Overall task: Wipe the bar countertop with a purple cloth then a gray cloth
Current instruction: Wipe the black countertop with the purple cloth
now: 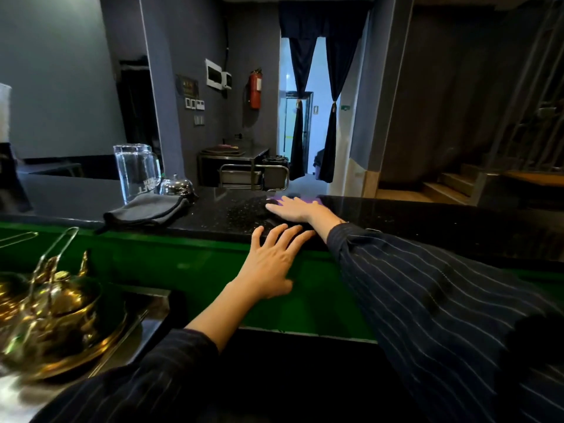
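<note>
Right half of bench (427, 221) is a free run. Left end blocked: gray cloth (146, 210), jug (135, 172) and bell (177, 186) bunched together.

This is a bar or lounge, seen from the serving side. A raised worktop (427, 215) of black speckled stone runs across the view above a green front panel (183, 261). Near its left end stand a glass pitcher (135, 172) with printed lettering and, just beside it, a chrome call bell (176, 186). A brass teapot (58, 297) sits on a tray on the lower counter at the left. Beyond the worktop, dark grey walls carry a red fire extinguisher (254, 90) and a white breaker box (213, 73). A steel service cart (232, 166) stands beside a doorway hung with tied-back dark curtains (300, 117), and wooden stairs (448, 184) rise at the right.
</note>
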`<state>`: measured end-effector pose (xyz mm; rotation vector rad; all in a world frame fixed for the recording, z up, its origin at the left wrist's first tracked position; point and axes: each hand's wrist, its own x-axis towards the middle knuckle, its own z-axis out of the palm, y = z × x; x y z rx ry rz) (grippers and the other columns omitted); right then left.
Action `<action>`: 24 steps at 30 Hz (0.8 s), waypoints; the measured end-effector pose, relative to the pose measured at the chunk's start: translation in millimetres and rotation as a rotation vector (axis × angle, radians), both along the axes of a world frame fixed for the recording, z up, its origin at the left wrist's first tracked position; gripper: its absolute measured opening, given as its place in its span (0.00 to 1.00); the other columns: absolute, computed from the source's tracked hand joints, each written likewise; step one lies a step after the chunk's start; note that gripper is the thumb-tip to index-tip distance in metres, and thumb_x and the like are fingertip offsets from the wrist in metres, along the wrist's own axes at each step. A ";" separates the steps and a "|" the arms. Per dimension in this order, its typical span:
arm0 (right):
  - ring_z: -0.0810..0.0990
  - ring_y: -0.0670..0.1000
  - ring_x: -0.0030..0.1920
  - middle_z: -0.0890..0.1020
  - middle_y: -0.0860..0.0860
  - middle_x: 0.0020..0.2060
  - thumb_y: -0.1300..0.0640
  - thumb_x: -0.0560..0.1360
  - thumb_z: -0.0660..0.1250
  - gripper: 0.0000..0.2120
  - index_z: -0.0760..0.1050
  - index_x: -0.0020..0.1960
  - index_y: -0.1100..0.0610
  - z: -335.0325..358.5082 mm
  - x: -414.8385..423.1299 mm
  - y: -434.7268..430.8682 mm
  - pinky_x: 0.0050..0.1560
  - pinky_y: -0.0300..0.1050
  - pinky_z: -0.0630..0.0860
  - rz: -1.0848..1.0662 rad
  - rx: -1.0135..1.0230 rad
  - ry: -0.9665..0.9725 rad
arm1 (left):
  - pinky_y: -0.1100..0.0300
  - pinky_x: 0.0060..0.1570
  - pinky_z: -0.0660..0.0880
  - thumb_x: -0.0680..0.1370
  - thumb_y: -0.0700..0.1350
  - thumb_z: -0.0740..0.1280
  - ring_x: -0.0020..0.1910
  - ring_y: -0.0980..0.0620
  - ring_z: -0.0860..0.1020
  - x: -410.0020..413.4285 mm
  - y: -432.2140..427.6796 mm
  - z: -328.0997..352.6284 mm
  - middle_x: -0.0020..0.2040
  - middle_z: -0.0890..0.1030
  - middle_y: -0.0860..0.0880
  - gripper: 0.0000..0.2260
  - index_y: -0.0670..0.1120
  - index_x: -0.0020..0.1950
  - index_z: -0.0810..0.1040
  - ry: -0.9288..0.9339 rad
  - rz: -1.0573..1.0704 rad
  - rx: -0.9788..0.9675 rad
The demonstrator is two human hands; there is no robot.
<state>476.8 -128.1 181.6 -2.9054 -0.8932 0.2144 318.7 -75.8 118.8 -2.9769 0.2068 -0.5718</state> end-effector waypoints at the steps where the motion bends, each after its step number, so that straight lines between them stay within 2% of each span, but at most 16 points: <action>1: 0.50 0.55 0.78 0.52 0.47 0.78 0.30 0.76 0.44 0.34 0.51 0.78 0.44 0.1 -4.3 -10.0 0.74 0.67 0.44 0.004 0.021 -0.026 | 0.39 0.72 0.40 0.71 0.50 0.67 0.77 0.49 0.45 -3.6 1.7 1.7 0.78 0.48 0.53 0.44 0.58 0.76 0.39 0.008 -0.013 -0.002; 3: 0.53 0.54 0.78 0.54 0.46 0.78 0.31 0.76 0.46 0.33 0.53 0.78 0.44 -0.2 -1.3 -34.3 0.74 0.65 0.47 -0.015 0.057 -0.049 | 0.37 0.71 0.38 0.72 0.50 0.66 0.77 0.49 0.43 -14.0 11.9 1.6 0.79 0.45 0.54 0.44 0.60 0.75 0.37 0.012 -0.009 0.004; 7: 0.50 0.54 0.78 0.51 0.45 0.78 0.30 0.77 0.43 0.34 0.49 0.78 0.44 -1.9 12.7 -74.9 0.75 0.63 0.43 -0.148 0.053 -0.038 | 0.32 0.70 0.39 0.71 0.49 0.66 0.76 0.50 0.35 -41.0 56.0 -9.3 0.78 0.37 0.55 0.48 0.57 0.74 0.30 0.010 0.122 -0.015; 10: 0.49 0.55 0.78 0.50 0.46 0.79 0.29 0.76 0.41 0.35 0.48 0.78 0.43 -3.6 18.8 -74.6 0.75 0.64 0.42 -0.211 0.054 -0.041 | 0.38 0.73 0.40 0.71 0.50 0.67 0.74 0.48 0.29 -49.2 69.1 -13.0 0.76 0.30 0.52 0.50 0.51 0.74 0.27 0.042 0.129 0.022; 13: 0.48 0.59 0.78 0.50 0.49 0.79 0.26 0.73 0.40 0.39 0.48 0.78 0.43 -2.4 21.2 -54.0 0.74 0.66 0.42 -0.300 0.038 -0.033 | 0.46 0.74 0.40 0.71 0.50 0.66 0.74 0.46 0.30 -48.0 66.3 -11.5 0.76 0.30 0.49 0.49 0.48 0.75 0.29 0.046 0.101 0.020; 15: 0.47 0.60 0.78 0.50 0.50 0.79 0.25 0.73 0.40 0.39 0.49 0.78 0.43 -1.7 19.1 -36.8 0.73 0.67 0.41 -0.336 0.035 -0.027 | 0.47 0.74 0.39 0.71 0.48 0.65 0.73 0.46 0.30 -46.9 68.5 -10.1 0.76 0.30 0.49 0.48 0.48 0.75 0.29 0.053 0.089 0.020; 18: 0.46 0.59 0.78 0.49 0.49 0.79 0.26 0.73 0.39 0.37 0.49 0.77 0.40 0.0 8.0 -3.1 0.73 0.67 0.40 -0.263 0.040 -0.033 | 0.48 0.74 0.38 0.70 0.46 0.65 0.74 0.46 0.30 -46.7 70.0 -9.4 0.75 0.30 0.49 0.48 0.48 0.75 0.29 0.069 0.096 0.027; 21: 0.46 0.56 0.78 0.48 0.47 0.79 0.25 0.71 0.36 0.39 0.47 0.78 0.41 -1.6 -8.6 35.6 0.72 0.69 0.38 -0.097 0.041 -0.005 | 0.48 0.74 0.38 0.70 0.45 0.64 0.74 0.46 0.30 -47.6 67.3 -8.6 0.76 0.30 0.48 0.48 0.48 0.75 0.30 0.091 0.109 0.035; 24: 0.46 0.55 0.78 0.48 0.45 0.79 0.26 0.73 0.36 0.36 0.46 0.78 0.39 -1.8 -29.0 53.8 0.71 0.70 0.38 0.043 0.047 0.021 | 0.47 0.74 0.41 0.70 0.44 0.64 0.75 0.45 0.32 -49.0 68.9 -4.5 0.76 0.31 0.47 0.47 0.47 0.75 0.31 0.098 0.125 0.064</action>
